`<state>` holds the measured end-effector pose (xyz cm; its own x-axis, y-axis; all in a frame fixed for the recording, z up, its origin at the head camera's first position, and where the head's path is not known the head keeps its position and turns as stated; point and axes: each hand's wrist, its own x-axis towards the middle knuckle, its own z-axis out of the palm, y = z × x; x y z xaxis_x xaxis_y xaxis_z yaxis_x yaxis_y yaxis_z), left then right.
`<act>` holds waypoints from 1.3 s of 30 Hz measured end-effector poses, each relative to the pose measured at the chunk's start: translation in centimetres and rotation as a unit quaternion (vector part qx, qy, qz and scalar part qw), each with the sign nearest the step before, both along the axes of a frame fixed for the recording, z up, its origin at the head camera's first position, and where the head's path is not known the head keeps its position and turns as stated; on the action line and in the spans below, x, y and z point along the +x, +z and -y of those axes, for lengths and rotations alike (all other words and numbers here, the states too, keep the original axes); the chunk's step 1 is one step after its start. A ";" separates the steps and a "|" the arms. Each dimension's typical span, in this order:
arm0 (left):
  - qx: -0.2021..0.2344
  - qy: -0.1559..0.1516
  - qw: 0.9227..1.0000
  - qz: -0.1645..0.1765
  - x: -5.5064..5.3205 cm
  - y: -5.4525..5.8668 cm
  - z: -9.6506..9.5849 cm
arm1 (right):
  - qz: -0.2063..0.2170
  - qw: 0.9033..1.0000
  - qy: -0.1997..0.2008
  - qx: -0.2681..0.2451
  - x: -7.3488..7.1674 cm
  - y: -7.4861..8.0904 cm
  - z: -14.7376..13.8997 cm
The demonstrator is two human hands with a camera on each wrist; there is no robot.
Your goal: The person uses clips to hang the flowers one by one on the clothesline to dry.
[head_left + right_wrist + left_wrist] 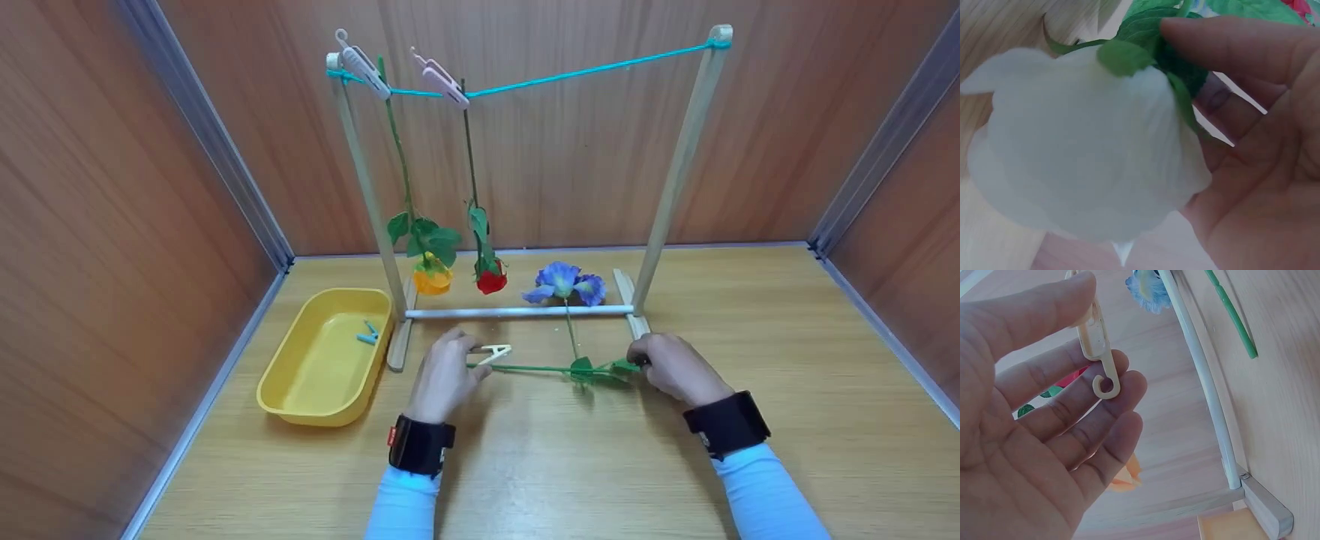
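Pinching a cream clothespin [495,352] in my left hand [444,375], a white rose [1084,146] in my right hand [677,367], I see the yellow rose [432,280] and red rose [492,280] pegged; this and the blue flower [562,282] seem left.

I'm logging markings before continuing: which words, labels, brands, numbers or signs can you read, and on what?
No readable text anywhere.
Red tag on the left wristband: too small to read.
Pale mark on the right wristband: too blurred to read.
Clothespin and white flower: no lettering visible.
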<state>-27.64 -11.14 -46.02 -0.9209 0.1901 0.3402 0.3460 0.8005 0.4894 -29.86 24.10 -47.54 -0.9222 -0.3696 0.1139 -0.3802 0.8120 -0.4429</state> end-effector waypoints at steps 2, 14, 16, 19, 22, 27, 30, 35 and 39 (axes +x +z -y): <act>0.003 -0.006 1.000 -0.014 0.0 -0.1 0.0 | -0.014 1.000 0.007 -0.004 0.1 0.0 0.0; 0.006 -0.009 1.000 -0.012 0.0 -0.1 0.2 | -0.028 0.999 0.023 -0.001 0.1 1.2 2.5; 0.006 -0.011 1.000 -0.014 0.0 -0.2 0.3 | -0.051 0.998 0.036 0.000 0.1 1.4 3.3; 0.004 -0.011 1.000 -0.011 0.0 -0.2 0.3 | -0.089 0.994 0.060 0.003 0.0 1.8 4.4; 0.003 -0.008 1.000 -0.002 -0.1 0.0 0.3 | -0.114 0.990 0.081 0.001 0.0 1.8 5.6; 0.001 -0.007 1.000 -0.006 -0.1 0.0 0.3 | -0.130 0.986 0.105 -0.001 0.3 1.5 7.5; -0.001 -0.010 1.000 -0.021 0.0 0.0 0.4 | -0.135 0.984 0.117 0.009 0.5 1.2 8.6; 0.001 -0.007 1.000 -0.007 0.0 0.0 0.4 | -0.130 0.983 0.131 0.021 0.7 0.4 10.2; -0.003 0.001 1.000 0.014 0.0 0.1 0.3 | -0.135 0.981 0.136 0.039 0.8 -0.4 11.2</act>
<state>-27.62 -11.40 -45.94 -0.9307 0.1892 0.3130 0.3298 0.8042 0.4945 -29.02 12.87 -47.91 -0.7281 -0.6153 0.3022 -0.6826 0.6911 -0.2374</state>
